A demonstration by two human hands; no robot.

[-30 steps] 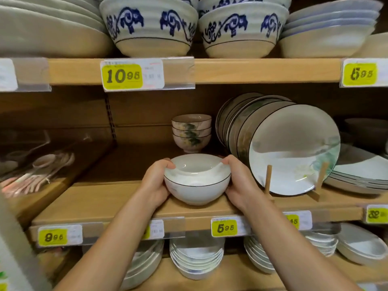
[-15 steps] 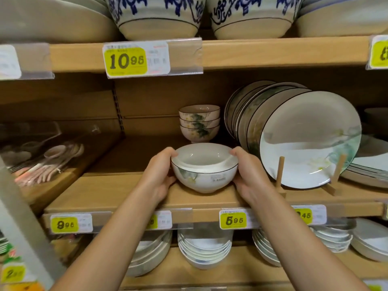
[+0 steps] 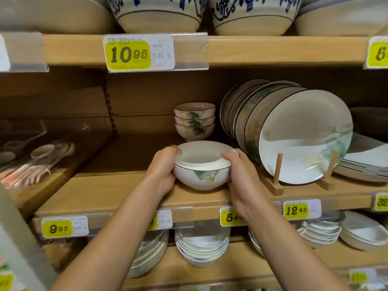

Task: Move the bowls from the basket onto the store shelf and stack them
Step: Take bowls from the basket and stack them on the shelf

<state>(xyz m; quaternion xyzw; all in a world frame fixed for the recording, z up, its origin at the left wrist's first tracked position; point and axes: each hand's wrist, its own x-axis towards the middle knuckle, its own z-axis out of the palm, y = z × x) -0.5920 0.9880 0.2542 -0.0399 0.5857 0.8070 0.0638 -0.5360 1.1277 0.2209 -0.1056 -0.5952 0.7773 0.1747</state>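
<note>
I see the bowl (image 3: 202, 166) in the middle of the frame, low on the middle shelf (image 3: 109, 192) near its front edge. Its foot is at the board, though I cannot tell whether its weight rests there. The left hand (image 3: 161, 173) grips the bowl's left side and the right hand (image 3: 241, 177) grips its right side. The fingers (image 3: 227, 157) curl round the wall, with both thumbs hooked over the rim. The bowl sits upright, white with a dark rim line and a green leaf print facing me. Just behind it, deeper on the shelf and apart from it, stands a stack (image 3: 194, 120) of three matching bowls. To the right, plates (image 3: 298, 139) lean on edge in a wooden rack (image 3: 278, 175). Spoons (image 3: 42, 162) lie at the left edge of the frame. Yellow price tags (image 3: 128, 54) run along the shelf fronts.
</note>
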